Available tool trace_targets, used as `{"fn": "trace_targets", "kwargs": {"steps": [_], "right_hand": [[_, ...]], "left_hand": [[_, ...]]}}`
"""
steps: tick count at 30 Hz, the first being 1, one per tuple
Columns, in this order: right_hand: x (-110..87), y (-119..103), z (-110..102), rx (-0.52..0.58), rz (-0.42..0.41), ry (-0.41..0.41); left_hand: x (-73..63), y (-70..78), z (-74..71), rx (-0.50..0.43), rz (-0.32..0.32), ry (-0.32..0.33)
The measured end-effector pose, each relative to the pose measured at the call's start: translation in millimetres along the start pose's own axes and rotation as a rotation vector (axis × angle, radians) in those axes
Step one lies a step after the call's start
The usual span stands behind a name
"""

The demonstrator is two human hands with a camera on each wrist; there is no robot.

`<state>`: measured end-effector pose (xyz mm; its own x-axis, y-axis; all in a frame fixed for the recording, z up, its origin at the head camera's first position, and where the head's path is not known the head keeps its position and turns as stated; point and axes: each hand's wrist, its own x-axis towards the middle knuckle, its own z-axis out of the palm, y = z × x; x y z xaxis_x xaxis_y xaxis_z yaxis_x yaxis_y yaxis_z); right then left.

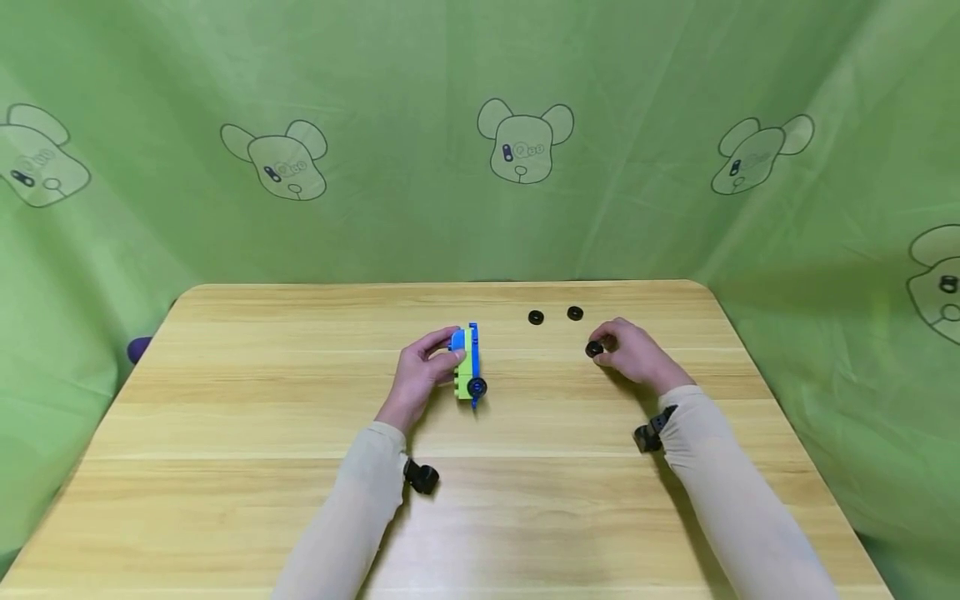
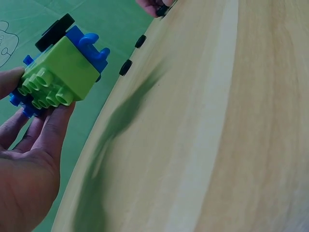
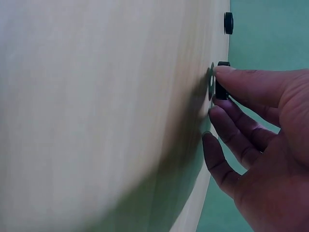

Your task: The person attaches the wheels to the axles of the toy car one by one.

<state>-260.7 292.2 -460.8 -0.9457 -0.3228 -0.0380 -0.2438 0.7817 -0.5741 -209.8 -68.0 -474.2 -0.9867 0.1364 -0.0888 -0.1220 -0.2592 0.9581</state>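
Note:
My left hand (image 1: 422, 373) grips a toy car (image 1: 466, 367) made of lime-green and blue building blocks, held up off the table. One black wheel (image 1: 477, 387) is fitted on the car's side that faces right. Lime-green studs (image 2: 44, 87) show on the car in the left wrist view, with the thumb and fingers around its body. Over on the right, my right hand (image 1: 633, 353) pinches a loose black wheel (image 1: 594, 348) between thumb and fingers, just above the tabletop. Part of that wheel is hidden by the fingertips.
Two more black wheels, one on the left (image 1: 536, 317) and another on the right (image 1: 575, 313), lie near the table's far edge. The wooden table (image 1: 225, 417) has rounded back corners. A green curtain (image 1: 420, 225) with bear-head prints hangs behind and on both sides.

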Motion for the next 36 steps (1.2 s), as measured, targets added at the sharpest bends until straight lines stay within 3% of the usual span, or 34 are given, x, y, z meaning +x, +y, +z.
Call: {"fn": "trace_targets", "kwargs": {"steps": [14,22,36], "right_hand": [[-15.9,0,-3,0.032,0.038,0.008],[-21.1,-16,-4,0.100,-0.012,0.055],[-22.7,-45,-9,0.095,-0.078,0.063]], "left_hand": [[-1.8,-2.8,3.8,0.005,0.001,0.014],[-0.9,-4.1,4.8,-0.007,-0.003,-0.003],[-1.2,-2.4,7.0,0.003,-0.012,0.000]]}}
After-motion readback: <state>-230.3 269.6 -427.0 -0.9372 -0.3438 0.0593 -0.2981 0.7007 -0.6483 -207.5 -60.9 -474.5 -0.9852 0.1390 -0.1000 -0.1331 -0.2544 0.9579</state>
